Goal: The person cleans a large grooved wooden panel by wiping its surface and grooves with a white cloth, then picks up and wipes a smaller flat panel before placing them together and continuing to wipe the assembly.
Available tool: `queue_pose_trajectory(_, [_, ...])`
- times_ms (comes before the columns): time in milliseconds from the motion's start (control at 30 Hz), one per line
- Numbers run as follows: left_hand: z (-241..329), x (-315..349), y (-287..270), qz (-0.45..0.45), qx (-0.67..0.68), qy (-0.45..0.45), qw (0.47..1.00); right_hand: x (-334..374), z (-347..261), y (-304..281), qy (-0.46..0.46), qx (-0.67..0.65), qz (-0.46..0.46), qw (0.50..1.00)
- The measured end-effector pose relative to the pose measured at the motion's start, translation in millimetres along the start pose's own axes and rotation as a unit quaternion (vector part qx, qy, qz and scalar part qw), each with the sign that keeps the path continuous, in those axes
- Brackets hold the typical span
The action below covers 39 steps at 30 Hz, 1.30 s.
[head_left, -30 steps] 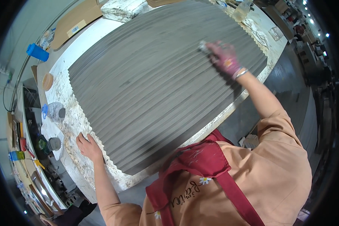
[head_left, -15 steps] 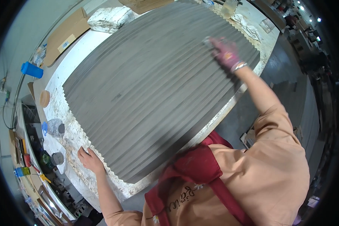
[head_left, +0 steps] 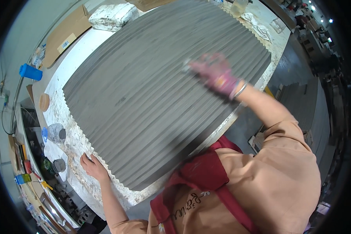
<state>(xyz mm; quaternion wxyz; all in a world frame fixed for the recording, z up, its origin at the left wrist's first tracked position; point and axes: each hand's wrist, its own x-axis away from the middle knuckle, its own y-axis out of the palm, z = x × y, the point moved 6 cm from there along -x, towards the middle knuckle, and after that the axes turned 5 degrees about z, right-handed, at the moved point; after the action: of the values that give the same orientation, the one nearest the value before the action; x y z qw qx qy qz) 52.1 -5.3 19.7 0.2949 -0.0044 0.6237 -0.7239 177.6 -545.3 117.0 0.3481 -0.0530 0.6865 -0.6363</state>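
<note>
Ridged panel (head_left: 144, 105): right hand (head_left: 215, 74) stretched over, blurred fingers (head_left: 201, 67) perhaps curled.

Free room over grey panel (head_left: 144, 109), except at right fingers (head_left: 202, 68)

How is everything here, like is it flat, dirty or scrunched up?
Ribbed grey panel: lying flat on the table
Right hand: gloved, over the panel, blurred; something pale at its fingertips
Left hand: bare, by the panel's edge; gripping or not is unclear
Table: stained
White cloth: crumpled
White bundle: wrapped, smudged
Red apron: worn
</note>
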Motion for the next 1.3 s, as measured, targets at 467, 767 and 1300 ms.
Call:
queue_pose_trajectory(467, [6.4,-2.0,0.0,-0.003,-0.013,-0.007,1.0,-34.5,-66.7,6.4,-0.014,-0.208,-0.151,0.966])
queue_pose_trajectory(767, [6.5,-0.5,-6.2,0.02,-0.002,0.005,1.0,9.9,175.7,15.5,0.306,0.072,-0.032,0.949])
queue_pose_trajectory(1300, [7.3,-2.4,-8.7,0.019,0.007,-0.01,1.0,-189.9,-302.0,95.6,-0.016,-0.427,-0.077,0.901])
